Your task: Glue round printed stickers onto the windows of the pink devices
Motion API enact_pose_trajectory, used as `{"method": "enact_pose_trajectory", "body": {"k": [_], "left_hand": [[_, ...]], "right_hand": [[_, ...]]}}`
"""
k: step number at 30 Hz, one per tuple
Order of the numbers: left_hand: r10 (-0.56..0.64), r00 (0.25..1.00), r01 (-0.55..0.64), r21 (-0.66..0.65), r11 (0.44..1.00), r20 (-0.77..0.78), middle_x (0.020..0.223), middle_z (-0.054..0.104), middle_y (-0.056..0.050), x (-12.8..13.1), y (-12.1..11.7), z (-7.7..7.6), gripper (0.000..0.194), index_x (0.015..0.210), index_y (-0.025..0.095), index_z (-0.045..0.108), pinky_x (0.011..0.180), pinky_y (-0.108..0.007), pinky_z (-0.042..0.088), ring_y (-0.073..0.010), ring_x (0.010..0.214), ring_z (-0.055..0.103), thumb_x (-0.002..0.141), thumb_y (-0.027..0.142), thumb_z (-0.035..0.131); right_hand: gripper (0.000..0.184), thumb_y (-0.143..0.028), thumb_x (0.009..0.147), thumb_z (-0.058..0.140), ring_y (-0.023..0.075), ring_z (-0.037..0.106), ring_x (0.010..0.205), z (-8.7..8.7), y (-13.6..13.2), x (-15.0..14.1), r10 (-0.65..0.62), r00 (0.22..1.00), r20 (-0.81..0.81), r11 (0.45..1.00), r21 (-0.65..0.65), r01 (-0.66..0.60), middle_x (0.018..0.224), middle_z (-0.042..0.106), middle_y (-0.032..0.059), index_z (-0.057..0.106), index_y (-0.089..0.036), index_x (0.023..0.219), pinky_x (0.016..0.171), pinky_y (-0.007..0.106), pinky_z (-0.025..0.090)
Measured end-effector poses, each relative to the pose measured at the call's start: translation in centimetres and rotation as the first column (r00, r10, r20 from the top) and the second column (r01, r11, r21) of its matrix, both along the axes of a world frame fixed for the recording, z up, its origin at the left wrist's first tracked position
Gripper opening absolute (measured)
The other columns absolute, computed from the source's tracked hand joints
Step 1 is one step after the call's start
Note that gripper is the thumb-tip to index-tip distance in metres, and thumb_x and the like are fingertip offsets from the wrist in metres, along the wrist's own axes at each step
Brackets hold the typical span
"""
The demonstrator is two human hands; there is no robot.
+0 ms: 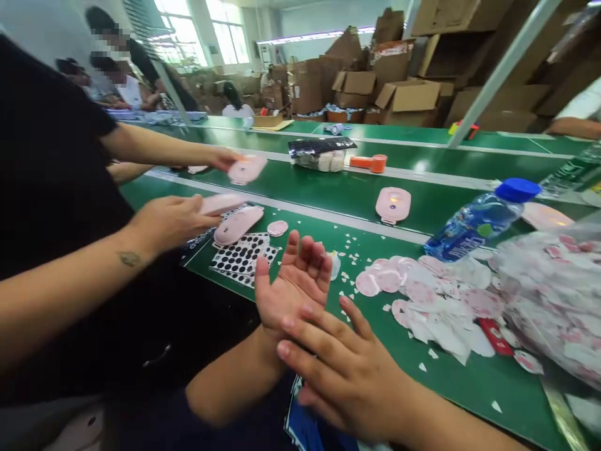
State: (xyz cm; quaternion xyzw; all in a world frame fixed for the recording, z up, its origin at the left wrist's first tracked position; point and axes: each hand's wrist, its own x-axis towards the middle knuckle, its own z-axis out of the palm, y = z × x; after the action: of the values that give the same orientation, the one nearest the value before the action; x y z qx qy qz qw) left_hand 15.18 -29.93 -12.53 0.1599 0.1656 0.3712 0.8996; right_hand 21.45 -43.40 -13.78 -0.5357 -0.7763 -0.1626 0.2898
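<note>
My left hand (297, 285) is raised palm up over the near edge of the green bench, its fingers slightly curled and nothing in it. Across its wrist and lower palm reach the stretched fingers of my right hand (350, 366), also without any object; whether the fingertips touch the palm I cannot tell. Just beyond my left hand lie a round pink piece (277, 228) and sheets of black dots (244, 258). Round pink-and-white stickers (389, 275) are heaped to the right, with small white scraps (347, 263) scattered between.
At left a co-worker's hand (171, 222) holds a pink casing (220, 203); another hand (225, 159) holds a second pale casing (248, 169). A pink device (393, 205) lies on the belt. A blue-capped bottle (483, 219) leans near a plastic bag (558, 294). Cardboard boxes (413, 97) stand behind.
</note>
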Motion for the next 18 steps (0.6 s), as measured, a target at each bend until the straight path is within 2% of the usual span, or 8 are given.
{"method": "enact_pose_trajectory", "body": {"k": [3, 6, 8, 11, 13, 15, 16, 18], "left_hand": [[0.011, 1.0, -0.012, -0.004, 1.0, -0.02, 0.101, 0.073, -0.002, -1.8, -0.3, -0.4, 0.056, 0.102, 0.029, 0.067, 0.09, -0.035, 0.052, -0.0197, 0.099, 0.067, 0.092, 0.062, 0.023], [-0.172, 0.985, 0.171, 0.019, 0.985, 0.024, 0.103, 0.074, -0.004, -3.6, -1.1, -1.1, 0.05, 0.106, 0.029, 0.065, 0.085, -0.037, 0.052, -0.0217, 0.096, 0.068, 0.089, 0.063, 0.033], [-0.385, 0.918, 0.382, 0.046, 0.923, 0.091, 0.105, 0.073, -0.007, -4.5, -1.7, -1.9, 0.054, 0.116, 0.026, 0.062, 0.082, -0.035, 0.05, -0.0226, 0.094, 0.069, 0.084, 0.065, 0.044], [-0.64, 0.767, 0.627, 0.168, 0.761, 0.035, 0.104, 0.073, -0.011, -5.5, -1.7, -3.5, 0.058, 0.125, 0.021, 0.057, 0.087, -0.039, 0.047, -0.0253, 0.087, 0.072, 0.082, 0.059, 0.057], [-0.618, 0.755, 0.654, 0.314, 0.688, -0.22, 0.108, 0.072, -0.013, -6.2, -1.3, -4.8, 0.056, 0.121, 0.021, 0.059, 0.086, -0.039, 0.047, -0.025, 0.083, 0.073, 0.075, 0.05, 0.072], [-0.448, 0.774, 0.626, 0.435, 0.647, -0.448, 0.11, 0.07, -0.013, -7.1, -0.8, -6.0, 0.059, 0.118, 0.022, 0.06, 0.068, -0.03, 0.05, -0.0173, 0.067, 0.07, 0.067, 0.043, 0.081], [-0.372, 0.774, 0.615, 0.47, 0.632, -0.513, 0.104, 0.071, -0.011, -7.5, -0.5, -6.5, 0.058, 0.118, 0.023, 0.06, 0.055, -0.025, 0.047, -0.0117, 0.053, 0.063, 0.068, 0.045, 0.08], [-0.311, 0.748, 0.634, 0.493, 0.596, -0.586, 0.077, 0.071, -0.005, -8.4, 0.0, -7.1, 0.046, 0.11, 0.021, 0.064, 0.038, -0.021, 0.034, -0.005, 0.031, 0.041, 0.077, 0.053, 0.069]], "right_hand": [[0.041, -0.029, 0.092, 0.054, 0.0247, 0.035, 0.142, -0.2, 0.7, -0.2, -0.055, 0.995, -0.087, 0.993, 0.103, 0.064, 0.141, 0.056, 0.0058, 0.053, -0.019, 0.132, 0.122, 0.05, 0.011], [0.037, -0.017, 0.09, 0.054, 0.025, 0.036, 0.141, -0.2, 0.6, 0.5, -0.195, 0.972, -0.134, 0.963, 0.161, 0.215, 0.136, 0.058, 0.0107, 0.055, -0.017, 0.127, 0.12, 0.05, 0.018], [0.032, -0.013, 0.091, 0.053, 0.0219, 0.05, 0.129, 0.0, -0.1, 1.4, -0.202, 0.973, -0.108, 0.964, 0.155, 0.217, 0.128, 0.064, 0.0079, 0.059, -0.02, 0.121, 0.118, 0.045, 0.024], [0.029, -0.012, 0.091, 0.052, 0.0169, 0.064, 0.105, 0.3, -2.6, 3.4, -0.194, 0.966, -0.168, 0.971, 0.104, 0.213, 0.116, 0.068, 0.0045, 0.063, -0.022, 0.116, 0.105, 0.035, 0.041], [0.035, -0.011, 0.089, 0.057, 0.0182, 0.065, 0.103, 0.4, -4.7, 4.5, -0.311, 0.906, -0.287, 0.928, 0.114, 0.355, 0.119, 0.066, 0.0048, 0.062, -0.022, 0.121, 0.096, 0.033, 0.048], [0.044, -0.012, 0.086, 0.06, 0.0196, 0.064, 0.106, 0.5, -6.4, 5.0, -0.338, 0.874, -0.348, 0.9, 0.151, 0.408, 0.123, 0.064, 0.0041, 0.058, -0.025, 0.128, 0.092, 0.033, 0.05], [0.046, -0.012, 0.085, 0.061, 0.0195, 0.064, 0.106, 0.6, -6.8, 4.8, -0.306, 0.892, -0.334, 0.914, 0.16, 0.374, 0.123, 0.064, 0.0038, 0.057, -0.026, 0.129, 0.091, 0.032, 0.051], [0.043, -0.01, 0.084, 0.059, 0.0185, 0.064, 0.106, 0.6, -7.0, 4.0, -0.217, 0.943, -0.251, 0.958, 0.129, 0.255, 0.119, 0.066, 0.0043, 0.059, -0.024, 0.125, 0.09, 0.031, 0.052]]}}
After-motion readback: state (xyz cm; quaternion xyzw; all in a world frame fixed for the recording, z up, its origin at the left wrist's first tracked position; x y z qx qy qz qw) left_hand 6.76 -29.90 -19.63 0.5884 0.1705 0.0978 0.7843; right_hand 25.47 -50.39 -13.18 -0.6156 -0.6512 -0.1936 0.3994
